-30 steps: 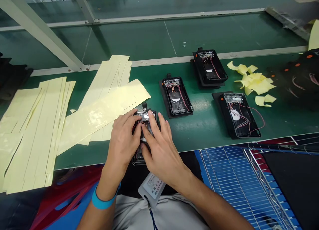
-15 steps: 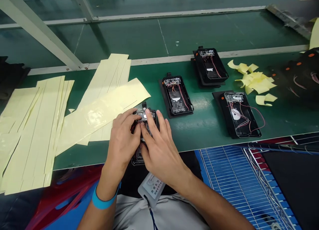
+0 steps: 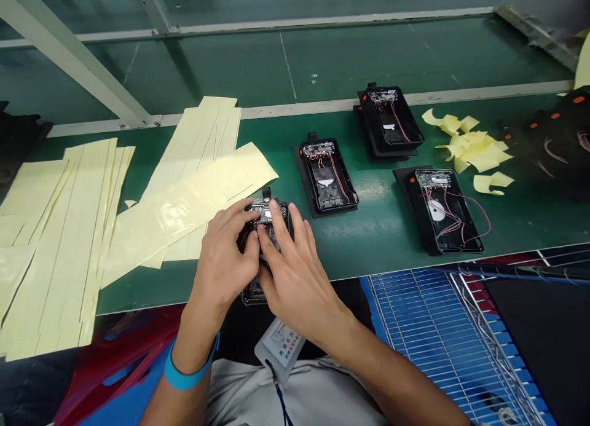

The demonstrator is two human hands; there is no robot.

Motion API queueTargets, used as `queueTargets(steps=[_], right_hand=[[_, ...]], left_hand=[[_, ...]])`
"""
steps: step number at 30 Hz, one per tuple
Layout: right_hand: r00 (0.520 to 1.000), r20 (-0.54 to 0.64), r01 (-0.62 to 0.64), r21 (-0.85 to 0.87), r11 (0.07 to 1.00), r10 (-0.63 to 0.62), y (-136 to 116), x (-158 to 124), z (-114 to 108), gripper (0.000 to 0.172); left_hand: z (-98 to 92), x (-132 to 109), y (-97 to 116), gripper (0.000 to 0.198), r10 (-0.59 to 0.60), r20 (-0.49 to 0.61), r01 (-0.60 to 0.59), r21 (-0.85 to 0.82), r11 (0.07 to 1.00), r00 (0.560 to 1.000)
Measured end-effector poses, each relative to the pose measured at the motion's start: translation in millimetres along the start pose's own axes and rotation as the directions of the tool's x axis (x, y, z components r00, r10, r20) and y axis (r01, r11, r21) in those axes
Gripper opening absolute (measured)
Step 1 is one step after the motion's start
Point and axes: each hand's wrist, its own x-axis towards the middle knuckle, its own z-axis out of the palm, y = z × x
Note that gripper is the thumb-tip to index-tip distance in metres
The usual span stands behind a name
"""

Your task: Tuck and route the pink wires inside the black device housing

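A black plastic housing point(image 3: 256, 289) with a circuit board point(image 3: 263, 213) and thin wires inside lies under both my hands at the table's front edge. My left hand point(image 3: 229, 254) is curled at the housing's left side, its fingertips at the board and its thumb bent inward. Across the right side reaches my right hand point(image 3: 295, 269), fingers over the board and rim, index fingertip near the left thumb. What the fingertips press or pinch inside is hidden. A similar open housing point(image 3: 328, 175) with wires rests to the right on a dark flap.
Farther right lie another open housing point(image 3: 391, 117) and one with loose looping wires point(image 3: 449, 212). Curled yellow paper scraps point(image 3: 479, 149) are heaped beside them. Yellow paper strips point(image 3: 59, 241) cover the left side. A metal post point(image 3: 87, 63) rises at back left; a wire rack point(image 3: 424, 334) stands below right.
My hands stay on the same housing, with only slight finger movement; the left thumb and wrist have shifted a little left. The view has shifted slightly.
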Motion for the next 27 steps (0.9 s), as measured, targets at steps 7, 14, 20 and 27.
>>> queueTargets(steps=[7, 14, 20, 27], right_hand=[[0.999, 0.025, 0.044, -0.120, 0.992, -0.042, 6, 4, -8, 0.058], [0.995, 0.047, 0.087, -0.108, 0.990, -0.083, 14, 2, -11, 0.054], [0.997, 0.018, 0.072, -0.077, 0.994, -0.071, 14, 1, -11, 0.053], [0.997, -0.028, 0.067, -0.026, 0.997, -0.067, 16, -1, -12, 0.049]], left_hand=[[1.4, 2, 0, 0.026, -0.004, -0.027, 0.005, 0.031, 1.000, 1.000], [-1.0, -1, -1, 0.027, -0.003, -0.032, 0.003, -0.007, 1.000, 0.999], [0.7, 0, 0, 0.027, 0.009, -0.039, -0.008, 0.030, 1.000, 0.999], [-4.2, -3, -1, 0.027, 0.059, -0.008, -0.058, 0.077, 0.995, 0.998]])
